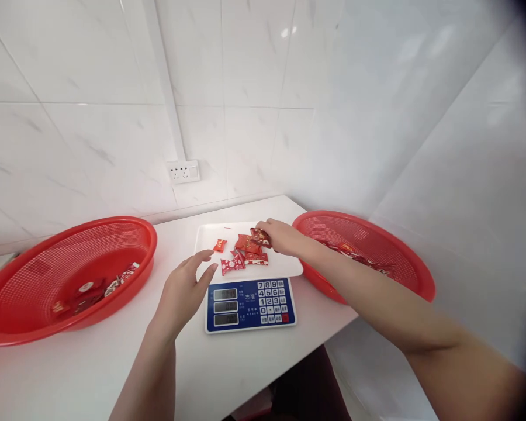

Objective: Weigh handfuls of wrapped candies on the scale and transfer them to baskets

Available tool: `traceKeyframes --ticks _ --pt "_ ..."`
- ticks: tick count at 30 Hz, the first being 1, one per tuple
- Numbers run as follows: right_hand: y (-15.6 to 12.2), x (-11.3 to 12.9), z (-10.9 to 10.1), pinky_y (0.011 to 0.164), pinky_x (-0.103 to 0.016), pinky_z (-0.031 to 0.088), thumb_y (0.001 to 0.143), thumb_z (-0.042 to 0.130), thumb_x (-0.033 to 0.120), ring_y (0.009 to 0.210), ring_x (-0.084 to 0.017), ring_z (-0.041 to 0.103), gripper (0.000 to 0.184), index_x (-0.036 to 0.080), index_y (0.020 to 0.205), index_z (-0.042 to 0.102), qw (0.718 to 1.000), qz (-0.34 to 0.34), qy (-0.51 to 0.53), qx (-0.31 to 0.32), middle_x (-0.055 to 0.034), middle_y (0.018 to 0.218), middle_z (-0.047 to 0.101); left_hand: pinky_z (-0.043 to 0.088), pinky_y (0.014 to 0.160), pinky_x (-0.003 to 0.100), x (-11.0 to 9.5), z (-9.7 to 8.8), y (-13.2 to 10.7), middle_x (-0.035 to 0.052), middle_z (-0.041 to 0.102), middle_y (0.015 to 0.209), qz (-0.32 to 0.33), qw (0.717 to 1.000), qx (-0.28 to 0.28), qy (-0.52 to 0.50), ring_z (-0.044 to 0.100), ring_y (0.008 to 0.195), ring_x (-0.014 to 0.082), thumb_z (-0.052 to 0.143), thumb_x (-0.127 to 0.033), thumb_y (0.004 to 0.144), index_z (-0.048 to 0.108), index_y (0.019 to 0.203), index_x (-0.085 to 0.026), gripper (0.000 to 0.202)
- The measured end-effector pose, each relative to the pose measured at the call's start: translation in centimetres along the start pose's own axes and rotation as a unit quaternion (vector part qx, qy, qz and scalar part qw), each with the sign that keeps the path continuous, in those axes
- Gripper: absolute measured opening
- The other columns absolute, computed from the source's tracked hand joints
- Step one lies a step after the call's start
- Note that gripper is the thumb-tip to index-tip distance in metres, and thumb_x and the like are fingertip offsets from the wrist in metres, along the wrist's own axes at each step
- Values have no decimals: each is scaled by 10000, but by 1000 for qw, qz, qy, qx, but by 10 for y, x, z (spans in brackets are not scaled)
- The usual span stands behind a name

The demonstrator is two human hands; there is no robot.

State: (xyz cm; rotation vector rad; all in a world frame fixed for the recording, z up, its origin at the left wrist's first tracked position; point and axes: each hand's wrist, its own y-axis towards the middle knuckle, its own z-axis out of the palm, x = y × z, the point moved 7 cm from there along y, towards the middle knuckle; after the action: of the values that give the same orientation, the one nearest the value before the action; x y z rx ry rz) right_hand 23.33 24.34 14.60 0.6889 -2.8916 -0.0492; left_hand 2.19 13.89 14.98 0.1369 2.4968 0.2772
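A white electronic scale (250, 304) with a blue keypad panel stands on the white counter between two red baskets. Several red wrapped candies (244, 252) lie on its white weighing tray (284, 266). My right hand (279, 235) reaches over the tray's far right side, its fingers pinched on a dark red candy packet (260, 236). My left hand (184, 289) hovers just left of the scale's front corner, fingers spread and empty, close to the tray's edge.
A large red mesh basket (35, 327) on the left holds a few red packets. Another red basket (394, 251) on the right, by the wall corner, also holds candies. A white wall socket (183, 172) sits above the counter. The counter's front edge runs below the scale.
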Motion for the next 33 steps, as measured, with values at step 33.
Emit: traceKeyframes --ticks 33 --pt "-61 56 30 880 -416 438 763 668 315 1047 -252 528 281 260 1038 647 983 -125 132 15 -66 1063 611 455 661 296 5 -18 -4 17 667 1092 9 999 -41 -29 521 569 108 421 -459 872 551 1189 -275 389"
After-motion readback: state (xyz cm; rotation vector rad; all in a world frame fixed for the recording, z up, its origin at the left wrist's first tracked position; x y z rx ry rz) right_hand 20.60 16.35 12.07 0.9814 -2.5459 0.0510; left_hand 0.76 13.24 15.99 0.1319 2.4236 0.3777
